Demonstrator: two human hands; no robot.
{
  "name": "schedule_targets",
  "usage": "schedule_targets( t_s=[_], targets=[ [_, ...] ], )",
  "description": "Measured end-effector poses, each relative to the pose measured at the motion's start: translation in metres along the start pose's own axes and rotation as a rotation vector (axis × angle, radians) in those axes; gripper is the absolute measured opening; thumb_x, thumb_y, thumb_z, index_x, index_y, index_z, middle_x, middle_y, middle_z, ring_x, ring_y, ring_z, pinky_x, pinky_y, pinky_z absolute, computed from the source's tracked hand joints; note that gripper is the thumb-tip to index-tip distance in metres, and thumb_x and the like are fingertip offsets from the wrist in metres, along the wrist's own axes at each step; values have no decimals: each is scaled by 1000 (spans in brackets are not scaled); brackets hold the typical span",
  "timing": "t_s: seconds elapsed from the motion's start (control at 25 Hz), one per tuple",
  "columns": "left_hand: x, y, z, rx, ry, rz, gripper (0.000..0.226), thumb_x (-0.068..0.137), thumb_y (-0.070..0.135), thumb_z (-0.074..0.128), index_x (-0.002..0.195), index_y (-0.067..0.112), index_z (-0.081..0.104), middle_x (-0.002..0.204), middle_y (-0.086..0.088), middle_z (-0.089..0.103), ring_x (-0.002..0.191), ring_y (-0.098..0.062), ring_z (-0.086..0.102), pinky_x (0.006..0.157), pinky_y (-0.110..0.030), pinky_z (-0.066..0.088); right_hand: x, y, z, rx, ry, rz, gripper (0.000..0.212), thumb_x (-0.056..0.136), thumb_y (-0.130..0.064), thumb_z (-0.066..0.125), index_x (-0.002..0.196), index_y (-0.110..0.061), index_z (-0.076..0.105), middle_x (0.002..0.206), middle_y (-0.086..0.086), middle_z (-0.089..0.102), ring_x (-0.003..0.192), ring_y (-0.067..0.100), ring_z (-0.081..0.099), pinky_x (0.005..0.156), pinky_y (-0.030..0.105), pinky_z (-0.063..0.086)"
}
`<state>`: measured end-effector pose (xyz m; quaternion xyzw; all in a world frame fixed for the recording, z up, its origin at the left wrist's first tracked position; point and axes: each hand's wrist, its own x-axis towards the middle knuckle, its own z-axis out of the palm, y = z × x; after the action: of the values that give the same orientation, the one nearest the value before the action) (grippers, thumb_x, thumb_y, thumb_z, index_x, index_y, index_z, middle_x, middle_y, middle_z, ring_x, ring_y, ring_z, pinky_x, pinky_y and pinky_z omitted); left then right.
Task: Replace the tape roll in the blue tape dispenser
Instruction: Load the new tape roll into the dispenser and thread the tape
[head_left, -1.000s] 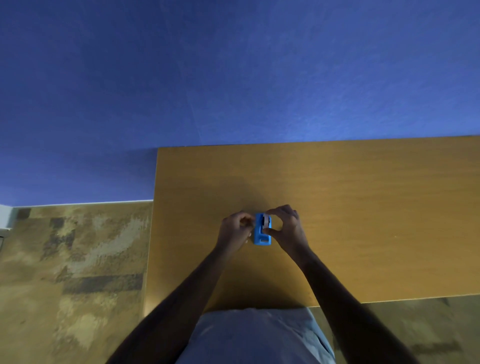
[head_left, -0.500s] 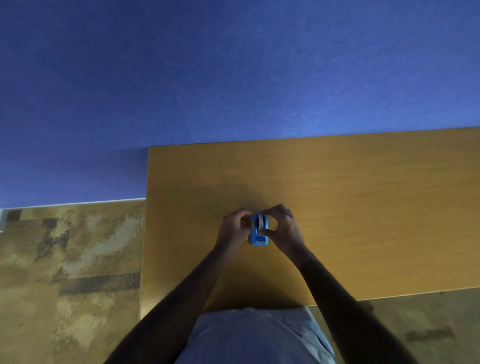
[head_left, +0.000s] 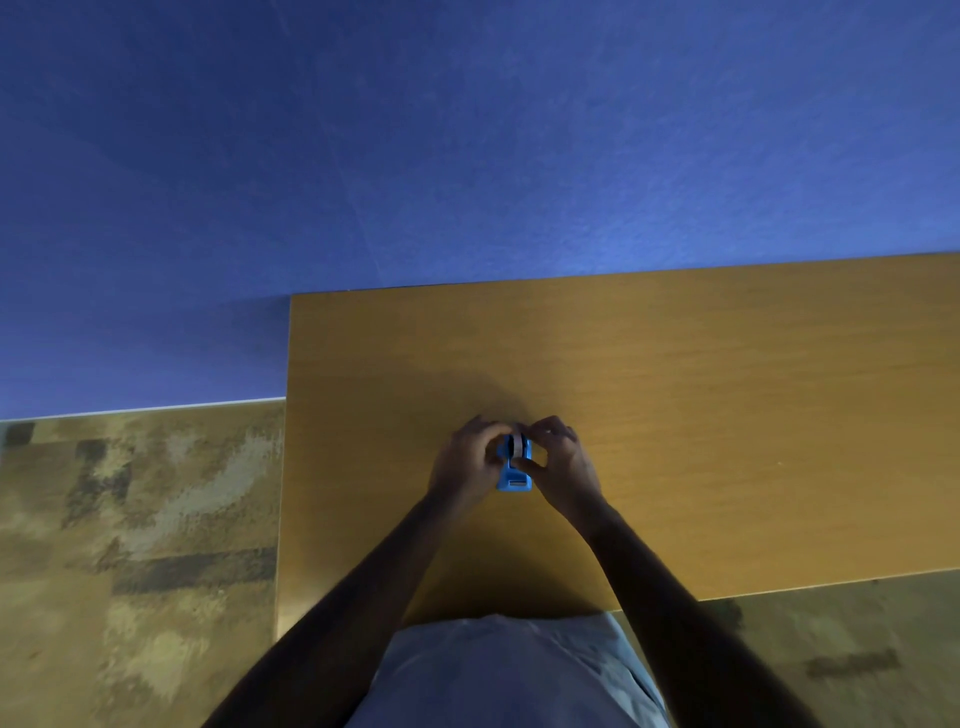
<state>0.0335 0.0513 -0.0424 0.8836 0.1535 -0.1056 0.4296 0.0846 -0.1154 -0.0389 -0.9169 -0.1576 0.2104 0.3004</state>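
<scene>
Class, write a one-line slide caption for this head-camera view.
Left hand and right hand grip a small blue plastic tape dispenser with its tape roll on a bare wooden table.

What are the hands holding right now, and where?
Both hands, left hand and right hand, clasp the blue tape dispenser by its sides, around the tape roll.

Both hands (head_left: 511, 460) hide most of the blue tape dispenser (head_left: 514, 475); its tape roll (head_left: 518, 443) barely shows.
</scene>
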Motion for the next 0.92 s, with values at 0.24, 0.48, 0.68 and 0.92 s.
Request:
schedule_targets(
  t_s=[0.24,0.48,0.68,0.92],
  targets=[
    [-2,2,-2,140,-52,28,48,90,6,75,135,23,73,125,-1,68,112,-26,74,89,-44,61,-6,-1,3,-29,12,-32,54,94,-14,83,146,-14,65,133,11,68,123,30,67,103,48,61],
    [-1,3,-4,119,-41,-2,46,94,10,75,135,29,76,119,2,67,106,-22,73,82,-42,61,-11,0,5,-81,42,-36,44,96,-19,82,138,-17,69,129,6,68,117,25,69,92,47,65],
    [4,7,-8,234,-65,36,46,95,12,74,138,29,74,122,3,68,110,-24,74,88,-44,62,-14,-4,7,-142,92,-11,35,98,-26,79,131,-18,69,126,4,69,115,26,70,87,47,66],
    [6,10,-7,339,-120,20,51,93,33,79,143,36,67,128,8,62,113,-21,72,80,-31,51,-30,-4,15,-224,139,-42,29,98,-24,76,126,-19,68,115,2,70,99,26,75,76,47,66]
  ],
)
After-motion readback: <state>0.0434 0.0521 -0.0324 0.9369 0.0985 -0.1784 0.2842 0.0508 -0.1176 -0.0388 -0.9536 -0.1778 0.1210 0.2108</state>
